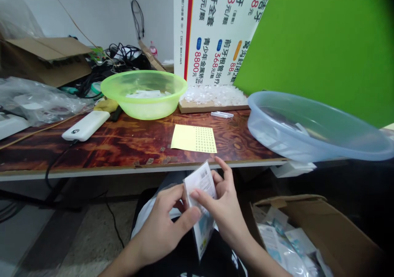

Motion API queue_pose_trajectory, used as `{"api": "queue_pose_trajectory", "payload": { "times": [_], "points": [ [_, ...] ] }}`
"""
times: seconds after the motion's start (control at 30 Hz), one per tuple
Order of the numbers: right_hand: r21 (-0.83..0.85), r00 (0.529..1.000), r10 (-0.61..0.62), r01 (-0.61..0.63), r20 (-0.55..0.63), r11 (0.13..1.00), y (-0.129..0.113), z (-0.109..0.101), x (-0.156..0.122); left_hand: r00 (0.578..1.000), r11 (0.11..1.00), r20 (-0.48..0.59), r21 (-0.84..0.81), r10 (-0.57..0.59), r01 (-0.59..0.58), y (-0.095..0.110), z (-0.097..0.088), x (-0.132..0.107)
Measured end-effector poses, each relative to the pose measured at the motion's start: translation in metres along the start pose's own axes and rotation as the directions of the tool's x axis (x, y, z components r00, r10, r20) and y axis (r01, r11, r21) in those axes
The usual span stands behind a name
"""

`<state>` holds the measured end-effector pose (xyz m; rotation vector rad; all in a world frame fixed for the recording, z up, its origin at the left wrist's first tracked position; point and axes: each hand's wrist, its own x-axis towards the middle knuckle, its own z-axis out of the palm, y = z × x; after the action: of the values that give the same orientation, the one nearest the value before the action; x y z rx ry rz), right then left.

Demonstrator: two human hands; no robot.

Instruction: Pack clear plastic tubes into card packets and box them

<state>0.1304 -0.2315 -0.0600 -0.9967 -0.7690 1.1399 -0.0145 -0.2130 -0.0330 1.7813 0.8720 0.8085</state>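
Above my lap, a flat printed packet (201,186) in a clear sleeve is held upright and tilted between both hands. My left hand (168,219) grips its left edge, thumb in front and fingers behind. On the right side my right hand (223,203) pinches it, thumb across the printed face and index finger stretched out past the edge. Beyond the hands, a yellow sticker sheet (184,137) lies on the table, with rows of small round dots on its right half. The fingers behind the packet are partly hidden.
A green basin (143,108) and a blue basin (277,133) holding white pieces stand on the wooden table (138,141). Clear plastic pieces (212,94) fill a cardboard tray behind. A white power bank (86,126) lies left. Below right, a cardboard box (332,227) holds similar packets.
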Motion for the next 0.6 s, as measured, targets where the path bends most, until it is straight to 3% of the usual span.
{"api": "queue_pose_trajectory", "payload": {
  "times": [0.17, 0.23, 0.33, 0.47, 0.6],
  "points": [
    [0.084, 0.996, 0.083, -0.085, 0.031, 0.993, -0.009, -0.005, 0.002, 0.993, 0.987, -0.020, 0.106, 0.120, -0.117, -0.004, -0.004, 0.002],
    [0.150, 0.990, 0.137, -0.138, 0.018, 0.979, -0.012, -0.007, 0.005, 0.987, 0.984, -0.014, 0.077, 0.159, -0.158, -0.008, -0.004, 0.000],
    [0.236, 0.970, 0.243, -0.236, 0.002, 0.943, -0.012, -0.012, 0.008, 0.983, 0.989, -0.120, -0.029, 0.142, -0.146, -0.019, -0.003, -0.005],
    [0.154, 0.928, 0.302, -0.338, 0.217, 0.928, -0.008, -0.023, 0.009, 0.945, 0.966, -0.327, -0.236, 0.025, -0.108, -0.033, -0.004, -0.008],
    [0.191, 0.865, 0.304, -0.403, 0.400, 0.895, -0.006, -0.030, 0.010, 0.908, 0.906, -0.419, -0.386, -0.004, -0.174, -0.036, -0.003, -0.006]
  ]
}}
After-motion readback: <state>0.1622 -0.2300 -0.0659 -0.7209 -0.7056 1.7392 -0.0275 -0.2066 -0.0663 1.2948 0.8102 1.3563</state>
